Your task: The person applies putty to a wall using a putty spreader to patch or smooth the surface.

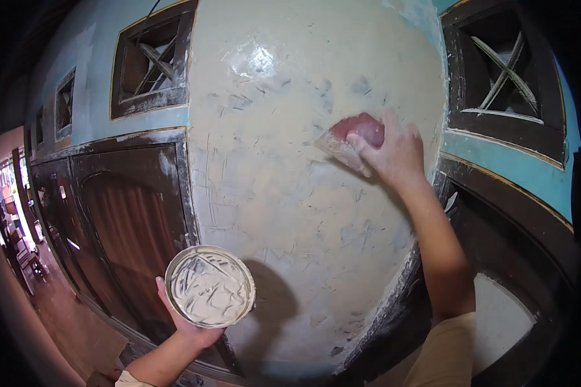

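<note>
My left hand [199,333] grips a round tub [252,293] from below and from its left side, low in front of the wall. Pale cream putty [208,289] with ridged swirls lies inside it. Up to the right, my right hand [400,155] is closed round a reddish putty scraper [368,129] smeared with putty. Its wide whitish edge is against the wall [290,219] or just off it; I cannot tell which. Cream patches, grey smudges and short dark scratches mark the wall's surface.
Dark wooden vents with crossed slats [155,68] [507,71] flank the wall panel. Below the left vent stands a dark-framed window with a brown curtain [132,219]. Another dark frame [497,213] borders the right side. A reddish floor [64,316] runs off at far left.
</note>
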`<state>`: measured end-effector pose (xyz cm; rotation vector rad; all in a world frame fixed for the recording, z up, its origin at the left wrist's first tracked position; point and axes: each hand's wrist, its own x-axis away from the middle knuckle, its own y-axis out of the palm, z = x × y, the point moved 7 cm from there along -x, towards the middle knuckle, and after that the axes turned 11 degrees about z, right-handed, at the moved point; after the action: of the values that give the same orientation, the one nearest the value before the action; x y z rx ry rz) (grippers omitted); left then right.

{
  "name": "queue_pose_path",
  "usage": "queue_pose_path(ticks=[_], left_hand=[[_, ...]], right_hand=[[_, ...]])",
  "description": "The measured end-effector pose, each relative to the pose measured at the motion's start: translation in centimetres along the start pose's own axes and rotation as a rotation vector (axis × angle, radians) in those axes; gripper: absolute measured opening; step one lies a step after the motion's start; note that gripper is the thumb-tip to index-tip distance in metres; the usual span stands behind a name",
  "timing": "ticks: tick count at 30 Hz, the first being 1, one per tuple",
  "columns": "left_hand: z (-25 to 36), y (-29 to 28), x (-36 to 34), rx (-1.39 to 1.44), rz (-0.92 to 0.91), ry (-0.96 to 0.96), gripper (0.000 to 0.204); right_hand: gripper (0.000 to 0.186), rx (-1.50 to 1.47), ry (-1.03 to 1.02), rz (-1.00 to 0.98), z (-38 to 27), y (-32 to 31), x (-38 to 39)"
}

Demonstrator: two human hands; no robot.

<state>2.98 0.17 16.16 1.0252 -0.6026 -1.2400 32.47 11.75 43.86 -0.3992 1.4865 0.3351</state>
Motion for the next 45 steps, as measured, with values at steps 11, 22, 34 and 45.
queue_pose_path(ticks=[11,22,34,45], left_hand=[[-1.2,2.4,-0.9,0.103,-0.093,0.058,0.096],[2.2,-1.9,-5.5,0.081,-0.143,0.015,0.098],[5.7,-3.1,-8.4,0.085,-0.147,-0.037,0.099],[5.5,-7.4,-11.7,0.175,-0.027,-0.098,0.102]], right_hand=[[0.074,0.026,0.155,0.184,5.7,2.4,-17.4],[0.08,0.18,0.292,0.251,9.8,4.2,-22.1],[0.071,0.277,0.255,0.239,4.6,6.1,-25.4],[0.078,0.231,0.178,0.127,1.1,11.1,-27.1]])
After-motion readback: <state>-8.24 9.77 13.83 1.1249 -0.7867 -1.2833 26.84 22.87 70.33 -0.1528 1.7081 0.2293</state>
